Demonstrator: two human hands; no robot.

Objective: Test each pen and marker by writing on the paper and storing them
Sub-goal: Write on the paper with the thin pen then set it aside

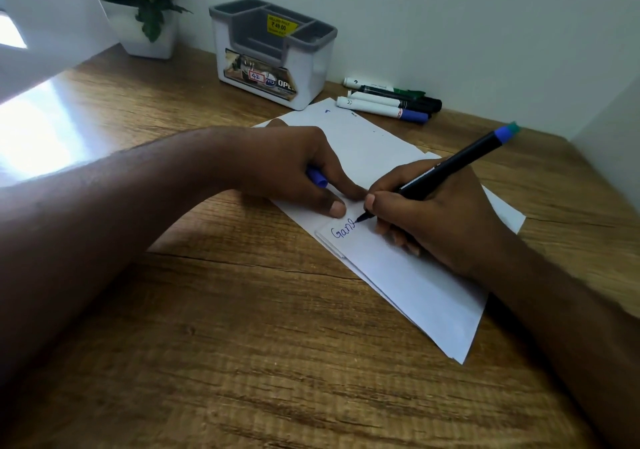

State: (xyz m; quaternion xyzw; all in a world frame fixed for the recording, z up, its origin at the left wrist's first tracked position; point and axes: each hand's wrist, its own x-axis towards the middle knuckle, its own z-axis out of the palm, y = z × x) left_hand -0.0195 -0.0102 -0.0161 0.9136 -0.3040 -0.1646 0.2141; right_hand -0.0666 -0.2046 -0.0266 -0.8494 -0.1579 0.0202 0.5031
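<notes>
On the near stretch of the grained, brown wooden table, thin white sheets of paper are lying loosely stacked at an angle, their edges fanning out. The right hand is resting on them, its fingers pinching shut around the slim black pen with a blue end low on the barrel, and the tip is touching the sheet at the end of some blue handwriting. The pen is looking light, stiff and smooth, so a grip close to the tip is probably giving the best control. The left hand is pressing the paper flat with thumb and forefinger while its other fingers are curling closed over the blue plastic cap; the sheets are likely flimsy and apt to slide on the table without that pressure. Further back, several white-barrelled markers with green, black and blue caps are lying side by side near the wall, seemingly waiting to be tested. To their left a white and grey plastic desk organiser with open compartments is standing, appearing empty. Beyond it, a leafy green plant in a white square pot is sitting in the corner
</notes>
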